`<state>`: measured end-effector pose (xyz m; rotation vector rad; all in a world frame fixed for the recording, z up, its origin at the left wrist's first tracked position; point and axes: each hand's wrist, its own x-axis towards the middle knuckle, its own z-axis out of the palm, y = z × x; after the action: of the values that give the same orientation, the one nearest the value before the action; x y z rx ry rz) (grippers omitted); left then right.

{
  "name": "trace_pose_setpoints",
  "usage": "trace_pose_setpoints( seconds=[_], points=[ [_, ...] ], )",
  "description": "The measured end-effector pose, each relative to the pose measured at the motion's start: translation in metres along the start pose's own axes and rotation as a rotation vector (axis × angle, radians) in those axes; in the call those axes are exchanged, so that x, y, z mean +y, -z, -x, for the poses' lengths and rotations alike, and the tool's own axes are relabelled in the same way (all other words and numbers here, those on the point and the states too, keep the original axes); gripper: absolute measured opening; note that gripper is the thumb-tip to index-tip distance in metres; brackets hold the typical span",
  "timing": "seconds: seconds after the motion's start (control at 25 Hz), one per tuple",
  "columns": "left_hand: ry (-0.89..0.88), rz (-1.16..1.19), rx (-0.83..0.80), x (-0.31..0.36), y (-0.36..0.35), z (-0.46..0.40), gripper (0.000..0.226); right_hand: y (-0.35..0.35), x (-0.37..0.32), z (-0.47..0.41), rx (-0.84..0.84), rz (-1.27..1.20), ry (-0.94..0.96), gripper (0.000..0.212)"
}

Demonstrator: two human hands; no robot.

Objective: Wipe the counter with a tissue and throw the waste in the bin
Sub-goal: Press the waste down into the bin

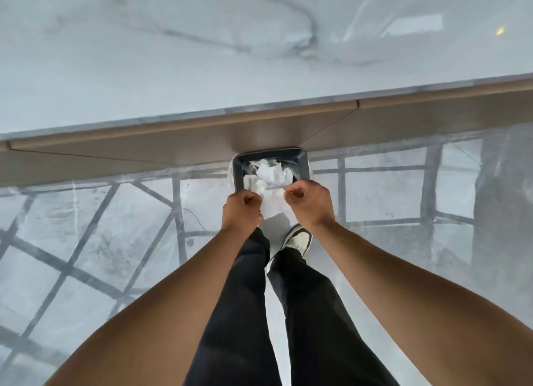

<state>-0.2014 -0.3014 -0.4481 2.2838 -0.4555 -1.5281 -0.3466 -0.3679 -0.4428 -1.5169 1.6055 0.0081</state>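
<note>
Glossy marble-look counter (pixel 144 53), thin crumpled paper tissue (pixel 272 205), smooth dark plastic bin (pixel 302 166)

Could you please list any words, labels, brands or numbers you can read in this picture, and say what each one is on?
There are none to read. The bin, the tissue held by the left hand and right hand, the counter and the shoe show no text.
</note>
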Motion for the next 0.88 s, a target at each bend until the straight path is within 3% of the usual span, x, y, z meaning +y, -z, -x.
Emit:
trace_pose_setpoints(
  seconds=[0.36, 0.64, 0.88],
  points=[
    [0.145, 0.163, 0.042, -0.019, -0.021, -0.062, 0.014, -0.044, 0.034, -0.045, -0.035, 0.001, -0.101, 0.014],
    [0.197, -0.011, 0.034, -0.002, -0.013, -0.066, 0.022, -0.033, 0.034, -0.038, -0.075, 0.011, -0.197, 0.024],
    [0.082, -0.230, -0.021, 0.019, 0.014, -0.018, 0.037, 0.010, 0.002, -0.009, -0.150, 0.090, -0.209, 0.041]
  ],
)
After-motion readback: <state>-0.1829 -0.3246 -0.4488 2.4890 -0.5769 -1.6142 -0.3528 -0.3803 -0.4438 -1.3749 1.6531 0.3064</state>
